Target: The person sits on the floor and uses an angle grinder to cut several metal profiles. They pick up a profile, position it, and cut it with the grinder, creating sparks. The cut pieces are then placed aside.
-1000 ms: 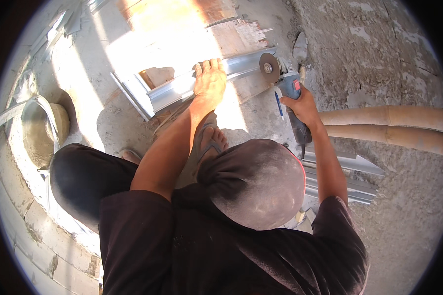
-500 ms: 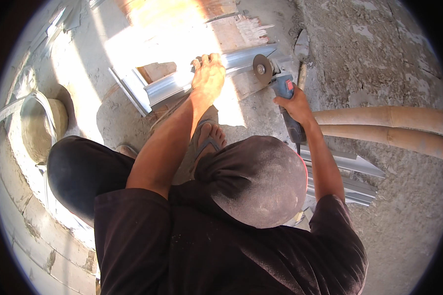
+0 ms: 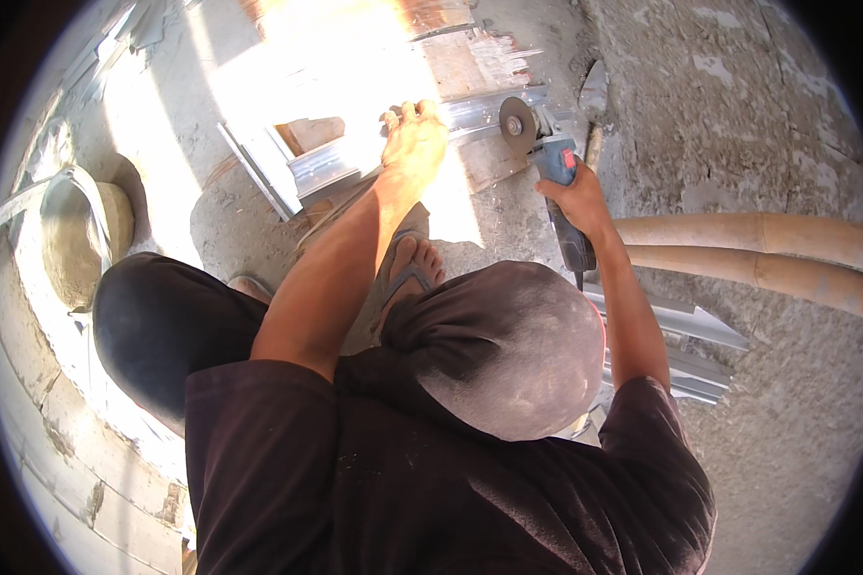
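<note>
Left hand (image 3: 415, 144) is clamped over the metal strip (image 3: 324, 169), fingers curled across it, and now the grinder (image 3: 556, 161) is gripped in the right hand (image 3: 581, 198). Across the wooden board (image 3: 492, 163) the strip is laid, its right end set by the board's splintered right edge. Near that end the disc (image 3: 518, 126) is held; whether metal is touched cannot be told. Past that edge, a trowel (image 3: 594, 88) is seen on the floor (image 3: 520, 213).
</note>
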Motion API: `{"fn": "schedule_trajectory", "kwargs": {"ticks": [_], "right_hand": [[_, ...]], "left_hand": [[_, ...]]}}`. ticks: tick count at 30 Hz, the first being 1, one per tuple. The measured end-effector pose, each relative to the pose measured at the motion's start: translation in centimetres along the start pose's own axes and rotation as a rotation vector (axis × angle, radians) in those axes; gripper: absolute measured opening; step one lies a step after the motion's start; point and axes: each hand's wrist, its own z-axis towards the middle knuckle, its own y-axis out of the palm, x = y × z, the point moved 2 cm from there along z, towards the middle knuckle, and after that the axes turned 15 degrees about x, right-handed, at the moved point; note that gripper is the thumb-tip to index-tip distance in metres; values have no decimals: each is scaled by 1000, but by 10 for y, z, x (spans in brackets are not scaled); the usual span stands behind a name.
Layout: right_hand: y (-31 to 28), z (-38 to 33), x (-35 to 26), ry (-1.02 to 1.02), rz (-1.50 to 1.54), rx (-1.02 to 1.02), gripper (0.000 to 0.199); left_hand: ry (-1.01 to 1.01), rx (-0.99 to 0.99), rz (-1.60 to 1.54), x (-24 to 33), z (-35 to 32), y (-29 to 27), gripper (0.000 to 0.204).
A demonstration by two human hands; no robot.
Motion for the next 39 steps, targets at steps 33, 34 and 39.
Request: {"fn": "schedule_trajectory", "kwargs": {"ticks": [33,34,39], "right_hand": [[-1,-127,22,519,1308,97,77],[-2,-127,24,523,1317,108,77],[3,-115,2,414,1585,94,60]], "left_hand": [[-186,8,-705,-94,64,-71,66],[-151,145,-538,-80,60,-89,70],[38,397,-170,-75,47,-105,61]]}}
